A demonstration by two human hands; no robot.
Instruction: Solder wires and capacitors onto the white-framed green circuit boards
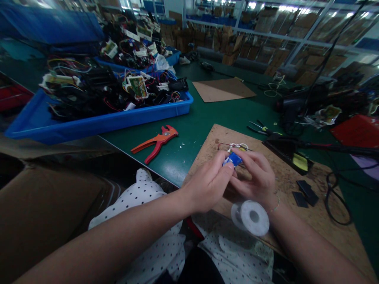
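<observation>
Between my two hands is a small blue block with white patches (233, 159), perhaps a battery pack; its exact kind is too small to make out. My left hand (209, 181) pinches it from the left, the thumb lying on its near side. From the right, the fingers of my right hand (257, 175) close on its other end. Thin red and white wires (237, 146) lie just beyond the block. Below my right hand a clear plastic spool (254, 217) stands near the front edge of a stained brown board (204, 157).
Left of the board lie red-orange wire strippers (156, 142). A blue tray (118, 124) holds wired black parts. On the right are small pliers (259, 128), a black stand with a yellow sponge (300, 161), flat black pieces (306, 193) and a looping black cable (328, 197).
</observation>
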